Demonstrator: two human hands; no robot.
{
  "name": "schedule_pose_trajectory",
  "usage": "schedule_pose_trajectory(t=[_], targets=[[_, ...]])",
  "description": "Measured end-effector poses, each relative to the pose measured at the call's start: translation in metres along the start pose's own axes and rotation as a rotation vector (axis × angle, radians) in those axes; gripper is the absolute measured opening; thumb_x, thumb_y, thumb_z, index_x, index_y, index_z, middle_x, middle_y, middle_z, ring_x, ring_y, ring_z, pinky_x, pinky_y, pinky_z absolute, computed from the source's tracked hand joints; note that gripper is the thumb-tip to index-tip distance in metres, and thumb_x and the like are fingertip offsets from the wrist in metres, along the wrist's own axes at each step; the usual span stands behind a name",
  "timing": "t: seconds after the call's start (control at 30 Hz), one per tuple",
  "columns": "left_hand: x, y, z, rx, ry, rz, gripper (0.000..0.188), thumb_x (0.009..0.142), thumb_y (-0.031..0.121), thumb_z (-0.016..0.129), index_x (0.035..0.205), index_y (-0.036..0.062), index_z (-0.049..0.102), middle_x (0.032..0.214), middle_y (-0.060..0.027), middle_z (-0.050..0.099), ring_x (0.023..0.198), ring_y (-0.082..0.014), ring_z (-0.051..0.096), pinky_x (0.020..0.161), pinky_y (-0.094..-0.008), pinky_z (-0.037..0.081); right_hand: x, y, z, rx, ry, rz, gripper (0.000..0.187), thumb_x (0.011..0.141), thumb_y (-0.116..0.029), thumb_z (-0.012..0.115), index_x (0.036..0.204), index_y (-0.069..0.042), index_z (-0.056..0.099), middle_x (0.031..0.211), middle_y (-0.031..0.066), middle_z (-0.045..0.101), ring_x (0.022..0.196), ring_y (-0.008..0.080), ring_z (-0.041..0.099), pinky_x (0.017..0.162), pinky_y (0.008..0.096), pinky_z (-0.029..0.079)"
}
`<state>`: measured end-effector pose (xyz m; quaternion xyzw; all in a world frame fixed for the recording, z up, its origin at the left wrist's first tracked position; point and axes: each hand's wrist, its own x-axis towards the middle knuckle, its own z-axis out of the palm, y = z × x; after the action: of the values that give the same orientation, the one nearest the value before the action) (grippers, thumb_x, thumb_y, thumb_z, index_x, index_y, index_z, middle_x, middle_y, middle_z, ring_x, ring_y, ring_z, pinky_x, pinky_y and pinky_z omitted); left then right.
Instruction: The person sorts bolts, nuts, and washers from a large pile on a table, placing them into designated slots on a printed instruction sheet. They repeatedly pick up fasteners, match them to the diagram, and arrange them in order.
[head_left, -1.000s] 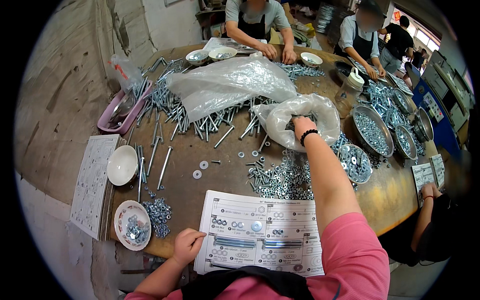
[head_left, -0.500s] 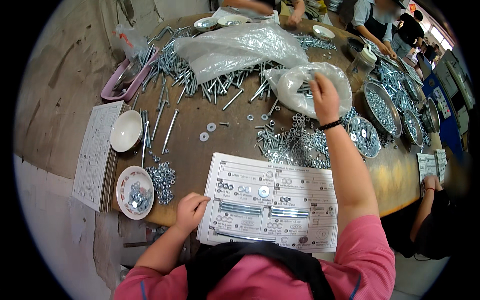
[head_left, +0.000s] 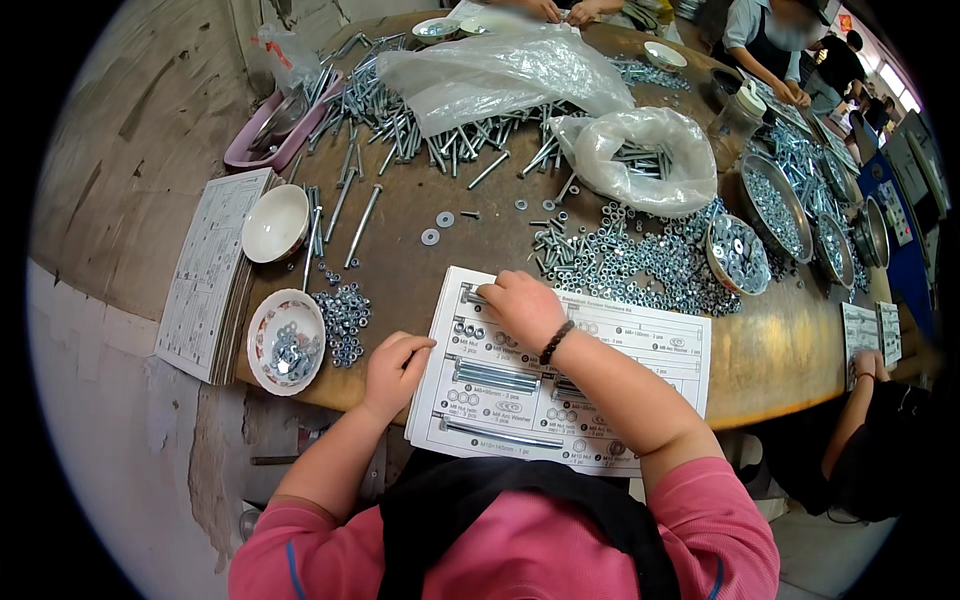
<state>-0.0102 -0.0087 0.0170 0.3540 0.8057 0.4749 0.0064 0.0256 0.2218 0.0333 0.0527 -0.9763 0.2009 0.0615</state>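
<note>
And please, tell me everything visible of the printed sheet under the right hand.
The printed sheet is white paper with black drawings and text in boxes. Lying flat, slightly turned, at the table's near edge, it bears bolts and nuts. The right hand overlaps its upper left; the left hand, its left edge.

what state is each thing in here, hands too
Printed sheet: flat, bolts on it
Left hand: loosely curled, at printed sheet's edge
Right hand: partly curled, over printed sheet
Rolled bag: open, bolts inside
Big bag: crumpled, lying over bolts
Flowered bowl: part filled
Jar: lid on
</note>
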Motion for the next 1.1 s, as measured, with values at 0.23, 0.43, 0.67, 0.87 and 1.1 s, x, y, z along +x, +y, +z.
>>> schedule_pose_trajectory(t=[0.23, 0.43, 0.67, 0.87, 1.1], targets=[[0.054, 0.003, 0.012, -0.049, -0.082, -0.061, 0.031, 0.076, 0.003, 0.061, 0.107, 0.0021, 0.056, 0.077, -0.0062, 0.052, 0.064, -0.0152, 0.051, 0.06, -0.0267, 0.044, -0.027, 0.045, -0.036, 0.151, 0.161, 0.205, 0.014, 0.081, -0.015, 0.054, 0.089, -0.008, 0.064, 0.084, 0.0109, 0.059, 0.083, 0.0292, 0.057, 0.072, 0.0381, 0.047], [0.084, -0.002, 0.024, 0.167, -0.248, -0.011, 0.03, 0.071, 0.006, 0.065, 0.101, 0.0024, 0.06, 0.084, -0.0083, 0.055, 0.072, -0.0196, 0.055, 0.068, -0.0298, 0.045, -0.052, 0.045, -0.035, 0.141, -0.016, 0.281, 0.012, 0.078, -0.018, 0.059, 0.083, -0.009, 0.064, 0.084, 0.01, 0.059, 0.082, 0.0288, 0.057, 0.072, 0.0383, 0.046], [0.083, -0.005, 0.024, 0.162, -0.272, -0.042, 0.021, 0.073, 0.007, 0.064, 0.093, 0.0018, 0.063, 0.083, -0.0095, 0.057, 0.076, -0.0219, 0.057, 0.07, -0.0311, 0.045, -0.048, 0.036, -0.022, 0.125, 0.009, 0.266, 0.01, 0.075, -0.016, 0.061, 0.082, -0.009, 0.064, 0.083, 0.0093, 0.058, 0.082, 0.0289, 0.057, 0.072, 0.0382, 0.046], [0.079, 0.0, 0.024, 0.104, -0.26, -0.081, 0.026, 0.073, 0.004, 0.063, 0.099, 0.0008, 0.06, 0.087, -0.0094, 0.055, 0.076, -0.0193, 0.055, 0.07, -0.029, 0.045, -0.064, 0.042, -0.027, 0.166, 0.11, 0.217, 0.015, 0.075, -0.018, 0.063, 0.087, -0.009, 0.062, 0.083, 0.009, 0.058, 0.083, 0.0284, 0.056, 0.072, 0.0376, 0.046], [0.037, 0.001, 0.024, 0.033, -0.047, -0.027, 0.027, 0.076, -0.002, 0.056, 0.103, -0.0021, 0.057, 0.092, -0.0106, 0.054, 0.078, -0.0178, 0.054, 0.071, -0.027, 0.045, -0.147, 0.079, -0.079, 0.154, 0.449, 0.247, 0.011, 0.079, -0.015, 0.062, 0.083, -0.006, 0.063, 0.079, 0.0081, 0.061, 0.074, 0.0261, 0.058, 0.066, 0.0356, 0.046]])
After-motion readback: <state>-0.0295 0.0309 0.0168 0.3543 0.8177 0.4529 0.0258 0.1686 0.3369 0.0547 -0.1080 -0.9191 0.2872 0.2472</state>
